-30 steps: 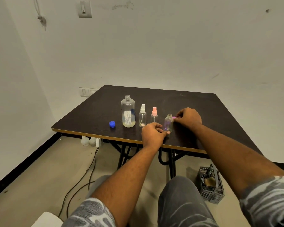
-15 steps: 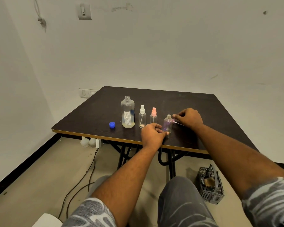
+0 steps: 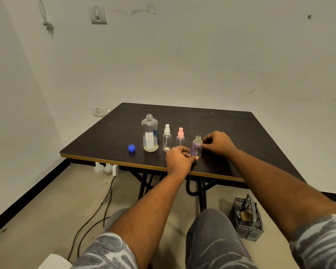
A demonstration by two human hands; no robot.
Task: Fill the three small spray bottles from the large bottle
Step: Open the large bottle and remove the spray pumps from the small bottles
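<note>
Left hand (image 3: 179,158) pinches the upright uncapped bottle (image 3: 197,147) at centre; right hand (image 3: 217,142), grip unclear, flanks its neck; large bottle (image 3: 149,133) stands leftward.

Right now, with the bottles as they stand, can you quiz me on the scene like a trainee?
1. True or false: the large bottle has its blue cap on.
2. Which small bottle has no spray top? A. the white-topped one B. the pink-topped one C. the purple-tinted bottle between the hands
3. Which hand grips that bottle near its base?

Key
1. False: the cap lies on the table, left of the large bottle.
2. C
3. The left hand.
</note>
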